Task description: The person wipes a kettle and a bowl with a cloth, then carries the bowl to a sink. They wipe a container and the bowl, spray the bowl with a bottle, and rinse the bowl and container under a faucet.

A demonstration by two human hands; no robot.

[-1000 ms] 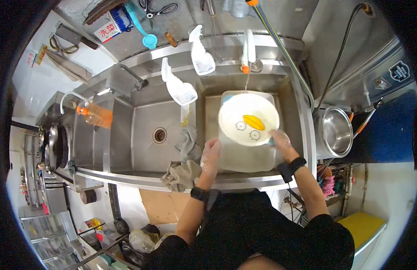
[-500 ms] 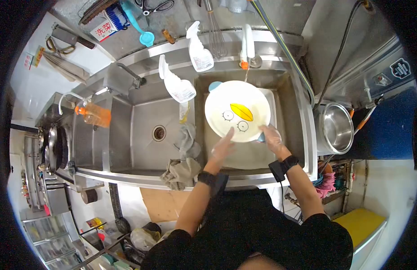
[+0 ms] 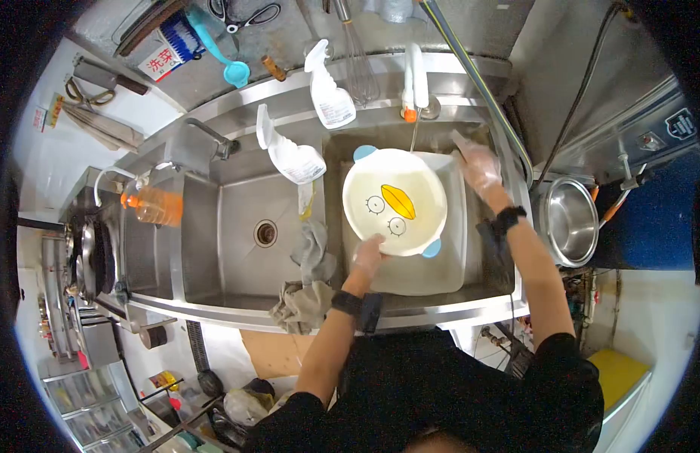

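A white basin (image 3: 425, 177) with a cartoon face, yellow beak and blue handles is in the right sink bowl, over a larger white tub (image 3: 457, 257). My left hand (image 3: 369, 257) grips the basin's near rim, its thumb on the inside. My right hand (image 3: 480, 167) is off the basin, over the right side of the sink, with fingers stretched towards the back. Nothing shows in it. Both hands appear to wear clear gloves. From the white faucet (image 3: 415, 83) with an orange tip, a thin stream of water falls behind the basin.
Two white spray bottles (image 3: 331, 94) stand by the sink divider. Grey cloths (image 3: 303, 306) hang over the front edge. An orange soap bottle (image 3: 155, 205) stands at left. A steel pot (image 3: 570, 223) is at right, and a hose (image 3: 478, 75) crosses the back right corner.
My right hand has let go of the basin and moved up and right. My left hand has come to the basin's near rim. The basin has shifted slightly towards me.
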